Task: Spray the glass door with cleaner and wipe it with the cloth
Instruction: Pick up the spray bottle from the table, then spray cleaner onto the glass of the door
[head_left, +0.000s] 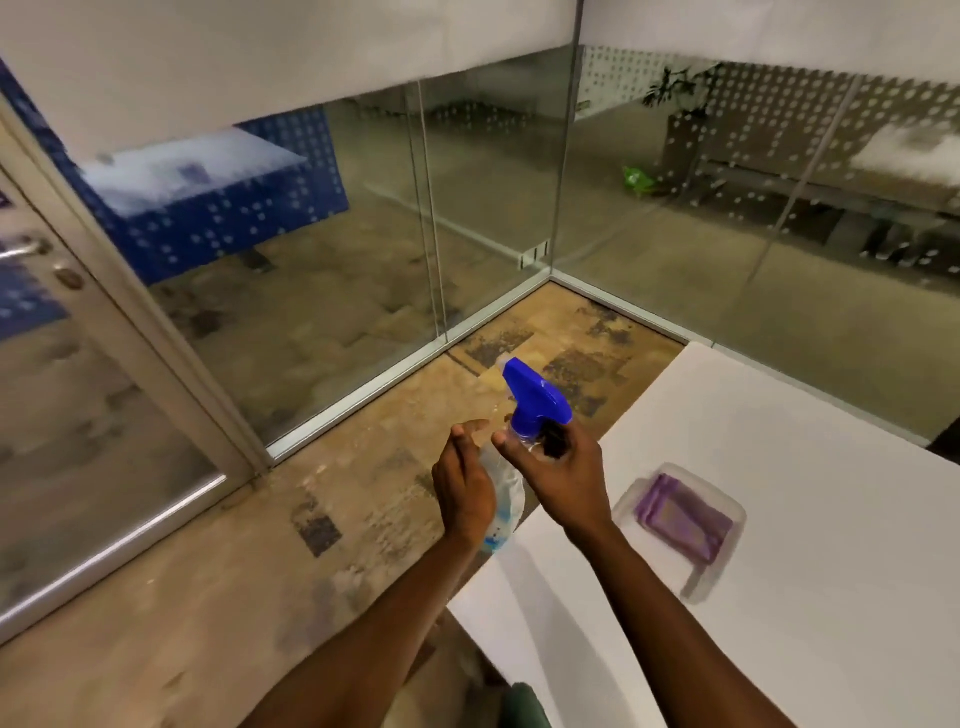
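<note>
Both forearms reach up from six o'clock, meeting at centre around the spray bottle (506, 499): the right hand (558, 470) grips its neck below the blue trigger head, while the left hand (462, 480) rests open-fingered against its body, probably steadying it. Its nozzle points toward eleven o'clock, seemingly at the glass door (67, 415) at nine o'clock. At four o'clock the purple cloth (683, 517) waits in a clear tray (727, 566) on the white table (805, 597), handy for wiping.

**Bare arms, no sleeves**

Two forearms enter from six o'clock, both uncovered to the frame's edge. Left hand (464, 488) and right hand (563, 470) wear no gloves, rings, watch or bands that show.
</note>
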